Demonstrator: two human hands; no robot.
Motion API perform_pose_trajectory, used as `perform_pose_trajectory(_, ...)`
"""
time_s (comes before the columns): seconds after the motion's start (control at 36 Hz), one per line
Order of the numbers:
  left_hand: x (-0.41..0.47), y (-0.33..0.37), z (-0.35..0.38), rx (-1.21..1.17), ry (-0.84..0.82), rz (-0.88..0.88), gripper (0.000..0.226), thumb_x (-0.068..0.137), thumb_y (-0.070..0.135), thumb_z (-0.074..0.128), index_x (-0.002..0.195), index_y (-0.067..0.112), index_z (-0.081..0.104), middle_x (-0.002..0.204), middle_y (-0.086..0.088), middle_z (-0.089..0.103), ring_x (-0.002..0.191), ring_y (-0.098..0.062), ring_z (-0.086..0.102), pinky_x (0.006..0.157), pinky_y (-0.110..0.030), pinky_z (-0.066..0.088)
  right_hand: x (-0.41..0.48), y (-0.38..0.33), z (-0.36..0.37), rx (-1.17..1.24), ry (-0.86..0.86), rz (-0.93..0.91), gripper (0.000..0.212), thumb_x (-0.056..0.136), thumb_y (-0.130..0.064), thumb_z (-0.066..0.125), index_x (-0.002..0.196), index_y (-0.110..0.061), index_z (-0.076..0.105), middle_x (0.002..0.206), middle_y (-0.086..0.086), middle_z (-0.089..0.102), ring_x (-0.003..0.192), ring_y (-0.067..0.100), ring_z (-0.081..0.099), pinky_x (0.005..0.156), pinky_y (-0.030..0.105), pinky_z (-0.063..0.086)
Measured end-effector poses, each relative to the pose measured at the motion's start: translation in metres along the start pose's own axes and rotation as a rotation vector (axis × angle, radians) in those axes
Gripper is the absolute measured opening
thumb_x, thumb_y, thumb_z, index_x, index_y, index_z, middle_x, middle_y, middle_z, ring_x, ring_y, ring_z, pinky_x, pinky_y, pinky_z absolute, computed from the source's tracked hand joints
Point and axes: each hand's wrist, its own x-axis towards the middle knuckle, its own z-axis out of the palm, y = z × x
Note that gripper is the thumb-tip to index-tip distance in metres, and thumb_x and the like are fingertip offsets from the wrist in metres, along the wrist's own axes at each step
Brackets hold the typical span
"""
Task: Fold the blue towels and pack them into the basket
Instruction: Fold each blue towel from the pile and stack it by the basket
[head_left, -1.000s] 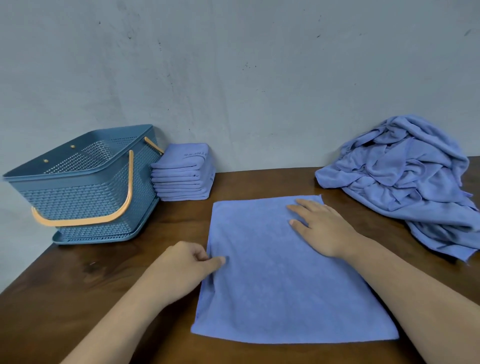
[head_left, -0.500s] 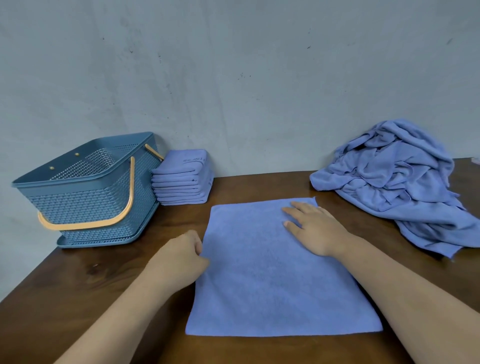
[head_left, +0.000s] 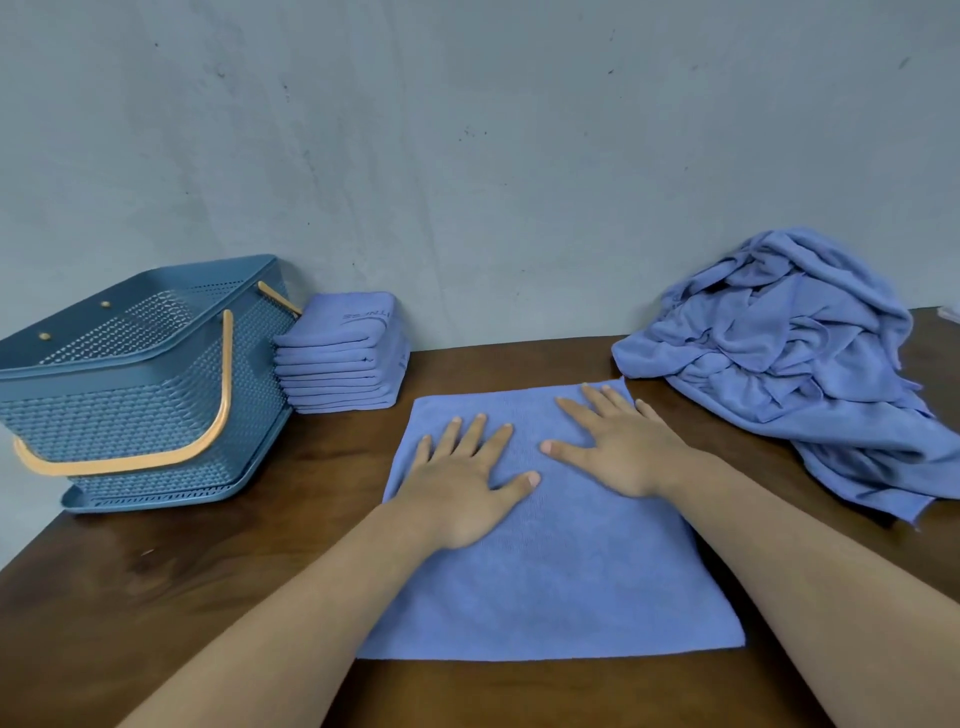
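Observation:
A blue towel lies spread flat on the wooden table in front of me. My left hand rests palm down on its upper left part, fingers straight and spread. My right hand presses flat on the upper right part, close to the far edge. A stack of several folded blue towels stands against the wall beside the blue plastic basket with orange handles at the far left. A heap of unfolded blue towels lies at the far right.
A grey wall runs right behind the table. The basket stands tilted, its opening turned toward the wall, and no towels show inside it. Bare wood shows between the basket and the flat towel and along the near edge.
My left hand let go of the towel's left edge and now lies flat on the towel with open fingers. My right hand has stayed flat near the far edge.

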Motion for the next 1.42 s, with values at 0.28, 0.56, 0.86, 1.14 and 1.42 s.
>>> perform_pose_trajectory(0.28, 0.045, -0.007, -0.012, -0.008, 0.02, -0.016, 0.087, 0.093, 0.089, 0.02, 0.167, 0.048, -0.003, 0.176, 0.012, -0.014, 0.162, -0.018, -0.017, 0.13, -0.053, -0.009, 0.054, 0.008, -0.01, -0.001, 0.031, -0.03, 0.093, 0.084, -0.097, 0.025, 0.165, -0.051, 0.013, 0.176, -0.014, 0.0, 0.163, 0.012, -0.003, 0.131, 0.048, -0.001)
perform_pose_trajectory(0.56, -0.03, -0.054, -0.021, -0.226, 0.408, 0.028, 0.039, 0.106, 0.046, 0.05, 0.142, 0.033, 0.055, 0.142, 0.016, 0.057, 0.131, -0.014, 0.051, 0.113, -0.041, 0.041, -0.009, -0.016, -0.01, -0.068, 0.236, -0.254, 0.051, 0.103, -0.057, 0.045, 0.15, -0.038, 0.052, 0.153, -0.017, 0.05, 0.148, 0.008, 0.036, 0.124, 0.042, 0.015)
perform_pose_trajectory(0.86, -0.118, -0.084, -0.014, -0.377, 0.382, -0.178, 0.038, 0.101, 0.059, 0.052, 0.077, 0.033, 0.067, 0.081, 0.011, 0.06, 0.09, -0.006, 0.054, 0.09, -0.041, 0.048, -0.056, -0.05, 0.016, -0.066, -0.007, -0.247, 0.062, 0.107, -0.069, 0.02, 0.165, -0.051, 0.007, 0.175, -0.021, -0.007, 0.161, 0.006, -0.009, 0.131, 0.04, 0.0)
perform_pose_trajectory(1.14, -0.127, -0.06, -0.018, -0.332, 0.276, -0.243, 0.047, 0.086, 0.069, 0.071, 0.074, 0.024, 0.065, 0.083, 0.011, 0.062, 0.082, -0.002, 0.058, 0.098, -0.035, 0.042, -0.057, -0.052, 0.017, -0.062, -0.007, -0.244, 0.061, 0.107, -0.069, 0.02, 0.165, -0.052, 0.007, 0.174, -0.023, -0.009, 0.16, 0.004, -0.012, 0.131, 0.039, -0.003)
perform_pose_trajectory(1.42, -0.124, -0.077, -0.028, -0.361, 0.17, -0.184, 0.043, 0.082, 0.067, 0.075, 0.077, 0.026, 0.063, 0.072, 0.009, 0.067, 0.061, -0.003, 0.057, 0.06, -0.025, 0.046, -0.062, -0.054, 0.016, -0.097, -0.042, -0.237, 0.088, 0.088, -0.096, 0.016, 0.163, -0.056, -0.006, 0.172, -0.023, -0.02, 0.158, 0.005, -0.021, 0.131, 0.046, -0.005)
